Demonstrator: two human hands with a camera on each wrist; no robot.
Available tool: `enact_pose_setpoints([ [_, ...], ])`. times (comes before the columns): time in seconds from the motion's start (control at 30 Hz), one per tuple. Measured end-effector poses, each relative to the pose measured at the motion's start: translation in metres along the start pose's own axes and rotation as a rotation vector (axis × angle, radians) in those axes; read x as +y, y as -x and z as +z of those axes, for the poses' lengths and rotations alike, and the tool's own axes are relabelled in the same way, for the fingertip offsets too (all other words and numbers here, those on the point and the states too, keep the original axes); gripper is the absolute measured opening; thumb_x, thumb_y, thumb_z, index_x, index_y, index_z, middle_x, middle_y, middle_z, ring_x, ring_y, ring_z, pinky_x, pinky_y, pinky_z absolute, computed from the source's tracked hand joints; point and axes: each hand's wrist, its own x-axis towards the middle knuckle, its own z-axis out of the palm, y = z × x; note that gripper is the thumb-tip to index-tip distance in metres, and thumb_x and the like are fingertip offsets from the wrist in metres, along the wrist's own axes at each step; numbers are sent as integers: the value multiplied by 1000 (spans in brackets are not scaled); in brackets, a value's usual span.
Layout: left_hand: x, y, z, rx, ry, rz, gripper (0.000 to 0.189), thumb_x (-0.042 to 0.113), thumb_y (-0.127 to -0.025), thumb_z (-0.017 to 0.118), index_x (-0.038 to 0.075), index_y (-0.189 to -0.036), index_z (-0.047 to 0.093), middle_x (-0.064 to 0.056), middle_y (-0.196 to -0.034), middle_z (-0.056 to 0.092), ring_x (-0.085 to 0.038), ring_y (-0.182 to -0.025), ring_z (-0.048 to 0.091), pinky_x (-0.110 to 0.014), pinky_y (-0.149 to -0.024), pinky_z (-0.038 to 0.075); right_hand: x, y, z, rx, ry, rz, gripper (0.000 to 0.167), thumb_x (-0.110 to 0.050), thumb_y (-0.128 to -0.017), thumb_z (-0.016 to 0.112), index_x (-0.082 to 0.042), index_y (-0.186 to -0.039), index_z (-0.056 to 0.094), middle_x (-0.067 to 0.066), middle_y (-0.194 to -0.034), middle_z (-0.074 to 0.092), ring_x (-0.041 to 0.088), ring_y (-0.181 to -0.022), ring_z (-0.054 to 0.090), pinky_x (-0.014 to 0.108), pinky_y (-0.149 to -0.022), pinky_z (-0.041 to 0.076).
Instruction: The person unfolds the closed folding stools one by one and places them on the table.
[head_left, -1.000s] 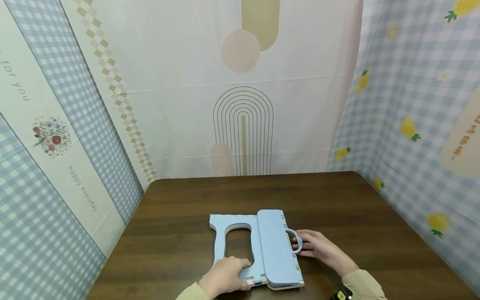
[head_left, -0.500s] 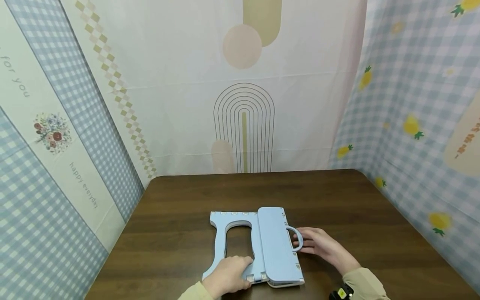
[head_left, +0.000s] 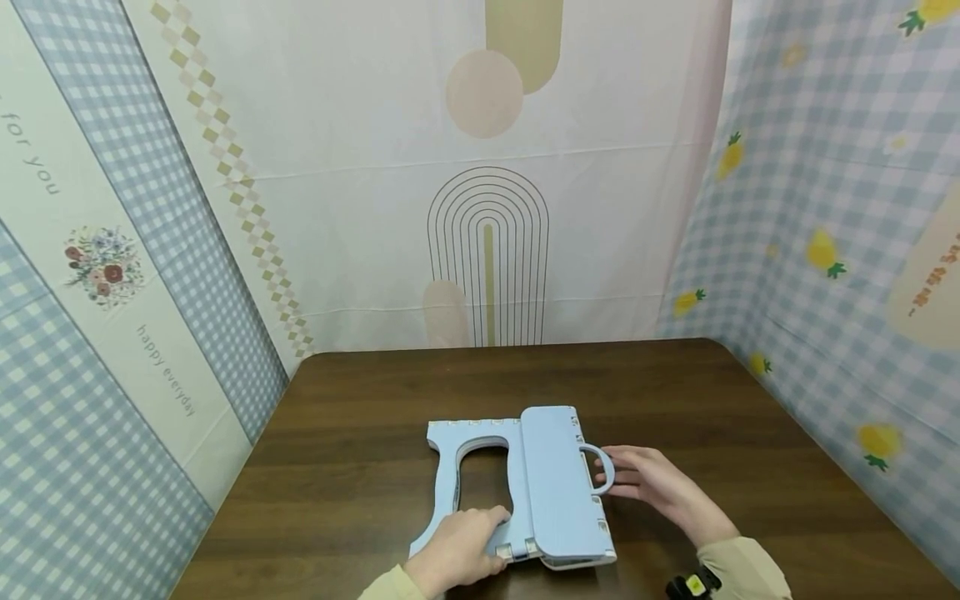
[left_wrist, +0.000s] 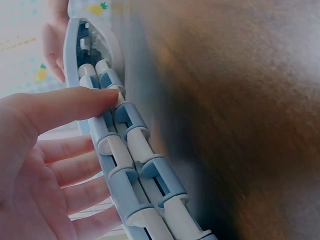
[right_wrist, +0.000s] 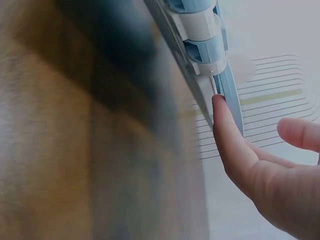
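Note:
A light-blue and white folding step stool [head_left: 555,492] lies folded flat on the dark wooden table, its loop handle [head_left: 606,471] pointing right. My left hand [head_left: 461,546] grips the stool's near edge by the leg opening. In the left wrist view, the thumb of the left hand [left_wrist: 60,112] presses on the hinged edge [left_wrist: 130,145], with the other fingers along the blue face. At the handle is my right hand [head_left: 660,487], fingers fairly straight and touching the loop from behind. Its thumb stands apart from the handle in the right wrist view, where one fingertip [right_wrist: 220,102] meets the stool's edge.
The brown table [head_left: 360,392] reaches back to a white patterned cloth [head_left: 360,242]. Blue checked cloths hang at the left and right sides. A dark wristband [head_left: 692,583] sits on the right wrist.
The stool has shifted slightly to the right and away from me. My right hand has moved right along with the handle, while the left hand keeps its grip.

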Motion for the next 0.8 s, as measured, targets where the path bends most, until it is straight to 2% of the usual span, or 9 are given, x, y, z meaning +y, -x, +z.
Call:
enact_pose_setpoints([
  [0.27, 0, 0, -5, 110, 105, 20, 45, 29, -76, 80, 16, -116, 64, 3, -96, 72, -2, -73, 57, -20, -60, 45, -34, 12, -4, -21, -68, -95, 56, -22, -103, 45, 16, -143, 32, 2, -109, 70, 12, -98, 69, 33, -90, 57],
  [0.37, -2, 0, -8, 127, 158, 50, 46, 30, -79, 79, 16, -120, 62, 3, -101, 71, 0, -75, 56, -18, -64, 46, -47, 18, -4, -40, -109, -150, 48, -20, -104, 44, 9, -141, 40, -2, -110, 70, 12, -101, 69, 31, -91, 57],
  [0.5, -4, -1, -10, 148, 203, 108, 48, 31, -83, 76, 14, -125, 59, 3, -104, 70, 1, -77, 53, -16, -68, 46, -62, 27, -1, -114, -214, -245, 32, -12, -105, 40, -6, -130, 58, -1, -115, 71, 14, -106, 69, 30, -92, 56],
  [0.6, -6, -2, -11, 197, 218, 156, 48, 29, -84, 75, 12, -125, 57, 1, -103, 70, -2, -80, 55, -17, -70, 46, -73, 32, 5, -185, -301, -321, 34, -5, -104, 36, -12, -124, 63, 2, -119, 70, 16, -111, 67, 29, -95, 54],
  [0.7, -7, -2, -12, 232, 268, 179, 47, 29, -85, 75, 12, -125, 56, -1, -106, 70, -4, -83, 57, -18, -72, 47, -84, 35, 13, -209, -337, -372, 35, -2, -104, 36, -8, -129, 60, 3, -123, 68, 17, -116, 64, 29, -97, 53],
  [0.8, -7, -3, -11, 240, 350, 176, 46, 28, -85, 74, 14, -125, 55, -2, -112, 69, -4, -90, 59, -19, -76, 49, -95, 37, 22, -156, -300, -387, 36, -6, -104, 39, -1, -139, 49, -1, -124, 66, 16, -117, 64, 28, -97, 53],
])
